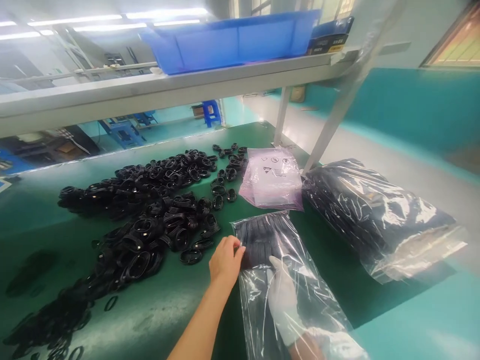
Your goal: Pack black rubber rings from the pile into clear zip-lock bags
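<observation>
Clear plastic bag (313,292): in the head view, it lies flat on the green table (168,300) right in front of you, its far end near the pale pink bags (275,175) and its near end running toward your body. Inside it, at the far end, sit black cable coils (258,250) packed side by side in rows. Your left hand (225,260), bare, is at the bag's left edge, thumb and forefinger drawn together on the film beside the coils. Your right hand (285,297), in a white glove, is inside the bag, seen through the film, with its thumb extended toward the near end of the packed coils; its other fingers are mostly hidden, so you cannot tell whether they grasp anything. To the left of your hands, loose black coils (176,220) spread in heaps across the table. At the right lies a filled plastic bag (375,215), dark inside and shiny outside. Above the table's far side, a blue bin (232,45) stands on a shelf (168,92).
</observation>
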`<state>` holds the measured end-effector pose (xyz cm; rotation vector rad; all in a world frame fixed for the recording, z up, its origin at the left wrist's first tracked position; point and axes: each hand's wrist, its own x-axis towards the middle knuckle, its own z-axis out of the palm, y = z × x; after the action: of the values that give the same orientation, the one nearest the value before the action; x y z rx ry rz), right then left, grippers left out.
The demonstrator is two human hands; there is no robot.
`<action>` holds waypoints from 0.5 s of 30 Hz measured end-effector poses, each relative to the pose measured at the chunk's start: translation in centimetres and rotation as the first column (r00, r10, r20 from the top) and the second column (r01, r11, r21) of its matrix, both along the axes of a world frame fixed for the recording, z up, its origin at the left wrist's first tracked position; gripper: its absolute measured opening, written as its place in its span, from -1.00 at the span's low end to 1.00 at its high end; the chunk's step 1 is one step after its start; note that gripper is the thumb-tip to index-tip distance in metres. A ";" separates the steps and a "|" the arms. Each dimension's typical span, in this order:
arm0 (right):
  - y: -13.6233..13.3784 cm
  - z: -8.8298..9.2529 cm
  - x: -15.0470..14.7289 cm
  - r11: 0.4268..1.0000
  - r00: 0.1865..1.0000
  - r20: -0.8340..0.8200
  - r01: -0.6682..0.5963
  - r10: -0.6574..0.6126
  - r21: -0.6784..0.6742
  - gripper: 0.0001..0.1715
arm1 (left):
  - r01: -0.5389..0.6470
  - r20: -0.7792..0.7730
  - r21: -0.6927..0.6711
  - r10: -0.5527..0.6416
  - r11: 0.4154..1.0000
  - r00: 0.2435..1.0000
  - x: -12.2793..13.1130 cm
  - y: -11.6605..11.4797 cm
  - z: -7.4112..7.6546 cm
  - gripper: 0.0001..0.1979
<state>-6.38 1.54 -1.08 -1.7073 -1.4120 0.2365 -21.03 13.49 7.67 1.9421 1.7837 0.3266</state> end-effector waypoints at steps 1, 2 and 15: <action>0.5 -0.3 -0.3 1.000 1.000 -0.005 0.018 -0.018 -0.002 -0.57 | 0.122 -0.001 0.063 -0.122 0.991 0.993 0.7 0.1 0.3 -0.82; 1.1 -0.6 -0.5 0.999 0.999 -0.011 0.038 -0.039 -0.005 -0.56 | 0.257 0.000 0.103 -0.259 0.961 0.966 1.5 0.1 0.5 -0.73; 3.8 -1.7 -1.5 1.000 0.985 -0.174 0.003 0.002 0.025 -0.46 | 0.509 -0.202 0.320 -0.467 0.799 0.861 3.7 -1.2 -1.9 -0.57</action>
<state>-7.84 5.37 -2.77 -1.6250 -1.2804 0.3576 -17.37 12.31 5.73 2.6487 1.2655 0.3902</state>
